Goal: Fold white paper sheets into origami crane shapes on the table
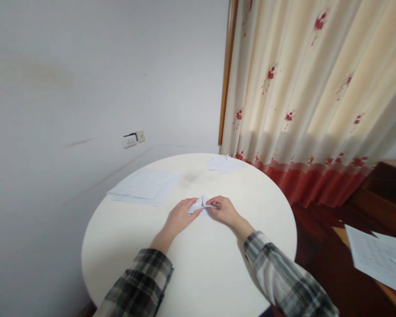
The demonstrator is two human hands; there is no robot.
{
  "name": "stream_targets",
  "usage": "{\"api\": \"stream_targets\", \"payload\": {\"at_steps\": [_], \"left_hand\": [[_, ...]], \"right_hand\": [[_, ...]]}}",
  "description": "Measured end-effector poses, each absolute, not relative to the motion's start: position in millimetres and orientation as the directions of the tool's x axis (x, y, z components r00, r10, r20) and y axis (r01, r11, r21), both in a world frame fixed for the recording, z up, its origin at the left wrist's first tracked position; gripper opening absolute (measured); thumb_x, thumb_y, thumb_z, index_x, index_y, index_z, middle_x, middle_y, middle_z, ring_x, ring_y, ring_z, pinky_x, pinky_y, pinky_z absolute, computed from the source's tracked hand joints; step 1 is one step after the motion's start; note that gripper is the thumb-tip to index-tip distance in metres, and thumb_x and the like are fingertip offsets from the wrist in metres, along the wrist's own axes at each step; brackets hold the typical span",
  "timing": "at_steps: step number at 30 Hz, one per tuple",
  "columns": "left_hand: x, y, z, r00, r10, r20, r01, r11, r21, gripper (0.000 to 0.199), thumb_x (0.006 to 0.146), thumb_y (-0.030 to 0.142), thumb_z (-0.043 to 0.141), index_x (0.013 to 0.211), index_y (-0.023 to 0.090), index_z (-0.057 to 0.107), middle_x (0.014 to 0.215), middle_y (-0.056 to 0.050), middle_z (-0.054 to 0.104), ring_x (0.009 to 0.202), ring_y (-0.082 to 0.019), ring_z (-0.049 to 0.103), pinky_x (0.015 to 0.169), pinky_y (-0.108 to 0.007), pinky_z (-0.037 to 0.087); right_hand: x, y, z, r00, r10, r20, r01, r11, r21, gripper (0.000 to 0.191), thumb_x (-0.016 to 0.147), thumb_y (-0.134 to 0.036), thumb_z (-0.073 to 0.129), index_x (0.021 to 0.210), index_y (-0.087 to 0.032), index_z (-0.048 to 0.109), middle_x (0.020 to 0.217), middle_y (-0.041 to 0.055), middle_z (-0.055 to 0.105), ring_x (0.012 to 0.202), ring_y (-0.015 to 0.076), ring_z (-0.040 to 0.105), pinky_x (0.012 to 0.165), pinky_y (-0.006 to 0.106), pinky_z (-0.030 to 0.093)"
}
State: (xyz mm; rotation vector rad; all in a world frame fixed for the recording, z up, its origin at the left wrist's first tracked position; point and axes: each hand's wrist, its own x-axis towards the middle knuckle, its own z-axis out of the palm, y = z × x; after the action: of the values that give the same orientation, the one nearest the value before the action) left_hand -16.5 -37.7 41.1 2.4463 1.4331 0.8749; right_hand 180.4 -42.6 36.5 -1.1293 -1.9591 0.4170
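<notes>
A small folded piece of white paper (200, 202) is between my two hands, near the middle of the round white table (214, 273). My left hand (182, 215) pinches its left side, thumb in front and fingers behind. On the right side, my right hand (224, 210) grips the paper between thumb and fingers. An upright crease or flap stands at the paper's centre. Parts of the paper are covered by my fingers.
A stack of white paper sheets (143, 184) lies at the table's left. Toward the far edge are small paper pieces (223, 164). Written sheets (376, 255) rest on a surface at right. A wall socket (130, 141) and floral curtain (290, 88) are beyond the table.
</notes>
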Motion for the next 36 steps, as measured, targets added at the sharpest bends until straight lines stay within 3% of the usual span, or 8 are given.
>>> {"api": "stream_targets", "payload": {"at_steps": [7, 13, 21, 24, 27, 31, 33, 36], "left_hand": [[0, -42, 44, 0.3, 0.841, 0.45, 0.815, -0.471, 0.336, 0.036, 0.078, 0.034, 0.053, 0.111, 0.018, 0.054, 0.111, -0.008, 0.06, 0.102, -0.021, 0.053, 0.092, -0.033, 0.038], [17, -36, 47, 0.268, 0.878, 0.396, 0.886, -0.386, 0.256, 0.048, 0.074, 0.021, 0.055, 0.121, 0.016, 0.047, 0.117, -0.01, 0.057, 0.104, -0.024, 0.052, 0.09, -0.034, 0.039], [14, -28, 46, 0.376, 0.852, 0.364, 0.841, -0.479, 0.251, 0.038, 0.077, 0.012, 0.05, 0.114, 0.02, 0.056, 0.116, -0.005, 0.06, 0.106, -0.02, 0.054, 0.093, -0.03, 0.039], [11, -33, 54, 0.338, 0.877, 0.343, 0.861, -0.435, 0.263, 0.034, 0.079, 0.012, 0.047, 0.109, 0.021, 0.06, 0.109, -0.005, 0.064, 0.099, -0.021, 0.057, 0.086, -0.03, 0.043], [9, -37, 61, 0.244, 0.91, 0.336, 0.887, -0.349, 0.301, 0.032, 0.082, 0.016, 0.043, 0.109, 0.021, 0.06, 0.105, -0.006, 0.065, 0.093, -0.021, 0.061, 0.081, -0.03, 0.045], [9, -40, 64, 0.161, 0.921, 0.355, 0.899, -0.285, 0.333, 0.031, 0.084, 0.02, 0.041, 0.107, 0.02, 0.061, 0.105, -0.006, 0.066, 0.089, -0.02, 0.062, 0.078, -0.029, 0.046], [12, -41, 64, 0.139, 0.923, 0.358, 0.899, -0.269, 0.345, 0.03, 0.084, 0.021, 0.041, 0.105, 0.02, 0.062, 0.104, -0.007, 0.066, 0.089, -0.021, 0.063, 0.077, -0.029, 0.047], [17, -43, 64, 0.139, 0.918, 0.372, 0.89, -0.28, 0.359, 0.031, 0.085, 0.023, 0.04, 0.104, 0.017, 0.063, 0.102, -0.009, 0.067, 0.09, -0.022, 0.063, 0.077, -0.03, 0.047]], "right_hand": [[176, -43, 40, -0.227, 0.826, 0.516, 0.636, 0.527, -0.564, 0.012, 0.07, -0.013, 0.057, 0.076, -0.02, 0.063, 0.079, 0.0022, 0.067, 0.078, 0.015, 0.058, 0.074, 0.025, 0.044], [168, -49, 47, -0.297, 0.762, 0.575, 0.679, 0.592, -0.434, 0.013, 0.073, -0.011, 0.053, 0.077, -0.02, 0.062, 0.08, 0.004, 0.064, 0.082, 0.0162, 0.055, 0.077, 0.027, 0.043], [167, -51, 53, -0.367, 0.703, 0.609, 0.707, 0.637, -0.308, 0.017, 0.079, -0.012, 0.047, 0.08, -0.02, 0.062, 0.08, 0.0057, 0.064, 0.081, 0.018, 0.054, 0.077, 0.031, 0.042], [168, -50, 53, -0.263, 0.68, 0.684, 0.691, 0.628, -0.358, 0.022, 0.08, -0.018, 0.05, 0.1, -0.019, 0.058, 0.096, 0.0084, 0.062, 0.093, 0.0205, 0.053, 0.085, 0.035, 0.04], [170, -46, 50, -0.016, 0.661, 0.75, 0.65, 0.577, -0.494, 0.056, 0.075, -0.024, 0.058, 0.126, -0.017, 0.037, 0.12, 0.0134, 0.049, 0.108, 0.0236, 0.046, 0.093, 0.04, 0.036], [171, -37, 42, 0.199, 0.718, 0.667, 0.548, 0.483, -0.683, 0.081, 0.067, -0.032, 0.065, 0.133, -0.017, 0.021, 0.13, 0.0163, 0.038, 0.107, 0.0241, 0.048, 0.091, 0.041, 0.039], [169, -34, 39, 0.233, 0.802, 0.55, 0.503, 0.385, -0.774, 0.079, 0.067, -0.033, 0.064, 0.132, -0.018, 0.022, 0.129, 0.0165, 0.041, 0.1, 0.0226, 0.054, 0.086, 0.039, 0.044], [163, -35, 37, 0.182, 0.919, 0.35, 0.453, 0.238, -0.859, 0.058, 0.071, -0.032, 0.059, 0.123, -0.02, 0.036, 0.115, 0.0121, 0.056, 0.09, 0.0208, 0.06, 0.078, 0.035, 0.048]]}}
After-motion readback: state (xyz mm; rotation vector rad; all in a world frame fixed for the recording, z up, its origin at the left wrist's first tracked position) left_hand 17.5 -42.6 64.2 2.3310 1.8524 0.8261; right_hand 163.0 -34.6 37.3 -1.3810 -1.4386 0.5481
